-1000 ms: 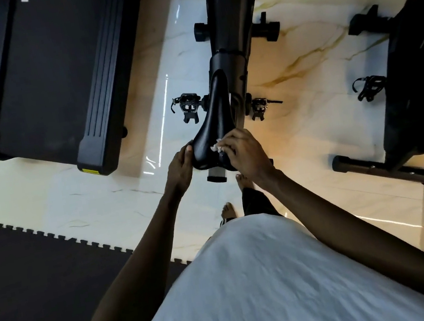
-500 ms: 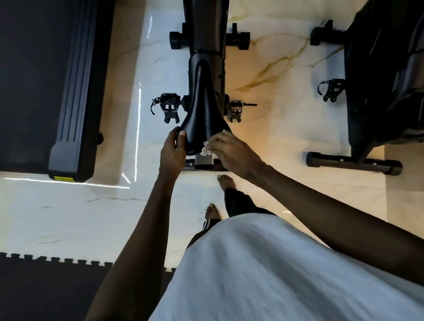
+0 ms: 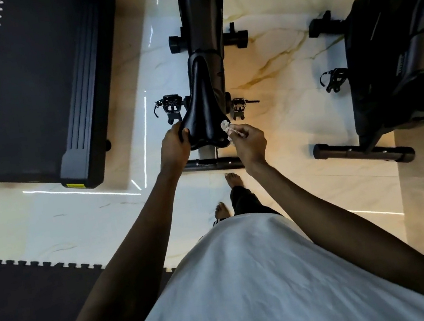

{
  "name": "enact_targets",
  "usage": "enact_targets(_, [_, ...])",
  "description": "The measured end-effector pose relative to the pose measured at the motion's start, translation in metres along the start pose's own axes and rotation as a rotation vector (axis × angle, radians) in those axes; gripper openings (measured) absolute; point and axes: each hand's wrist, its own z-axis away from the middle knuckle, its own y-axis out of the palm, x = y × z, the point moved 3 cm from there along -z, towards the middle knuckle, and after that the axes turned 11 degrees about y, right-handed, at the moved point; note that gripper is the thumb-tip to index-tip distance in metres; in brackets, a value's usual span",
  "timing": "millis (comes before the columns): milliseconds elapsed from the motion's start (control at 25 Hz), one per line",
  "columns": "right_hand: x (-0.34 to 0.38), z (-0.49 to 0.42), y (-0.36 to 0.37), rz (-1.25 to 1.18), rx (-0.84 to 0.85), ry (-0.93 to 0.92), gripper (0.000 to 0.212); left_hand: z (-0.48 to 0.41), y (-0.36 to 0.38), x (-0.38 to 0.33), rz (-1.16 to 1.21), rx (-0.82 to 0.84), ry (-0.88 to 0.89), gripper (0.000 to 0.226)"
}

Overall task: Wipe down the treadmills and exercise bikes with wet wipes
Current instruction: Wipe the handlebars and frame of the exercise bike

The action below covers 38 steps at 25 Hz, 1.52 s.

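Head view. The person stands at the near end of the centre exercise bike (image 3: 202, 9). The left hand (image 3: 174, 149) grips the near left edge of the black saddle (image 3: 202, 117), fingers curled around its rim. The right hand (image 3: 249, 143) pinches a crumpled white wet wipe (image 3: 225, 127), which is held against the saddle's near right edge. A treadmill (image 3: 28, 92) lies far left and a second bike (image 3: 395, 48) stands right, both on the marble floor (image 3: 278, 61). A dark foam mat (image 3: 19, 301) lies near left.
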Motion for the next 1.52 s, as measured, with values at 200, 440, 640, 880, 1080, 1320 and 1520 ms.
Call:
enact_targets(200, [-0.015, -0.026, 0.000, -0.020, 0.020, 0.218, 0.019, 0.008, -0.010, -0.010, -0.002, 0.032, 0.042, 0.041])
enact_targets(440, [-0.005, -0.019, -0.004, 0.007, 0.045, -0.065, 0.017, -0.003, -0.012, -0.002, 0.007, 0.110, -0.066, 0.051])
enact_targets(640, [0.016, -0.029, -0.005, 0.141, 0.101, -0.156, 0.015, -0.005, -0.016, 0.004, 0.026, 0.139, -0.114, 0.046])
enact_targets(880, [0.018, -0.012, -0.003, 0.383, 0.227, -0.604, 0.019, 0.003, -0.020, 0.011, 0.232, 0.090, -0.198, 0.044])
enact_targets(1080, [0.037, -0.008, 0.031, 0.595, 0.289, -0.885, 0.020, 0.000, -0.023, 0.007, 0.148, 0.094, -0.219, 0.043])
enact_targets(1320, [0.030, -0.013, -0.002, 0.372, 0.218, -0.574, 0.024, 0.003, -0.025, -0.004, 0.063, 0.117, -0.168, 0.042])
enact_targets(1520, [0.044, -0.069, -0.066, 0.432, 0.129, -0.195, 0.023, -0.018, -0.050, -0.006, 0.113, 0.078, -0.099, 0.042])
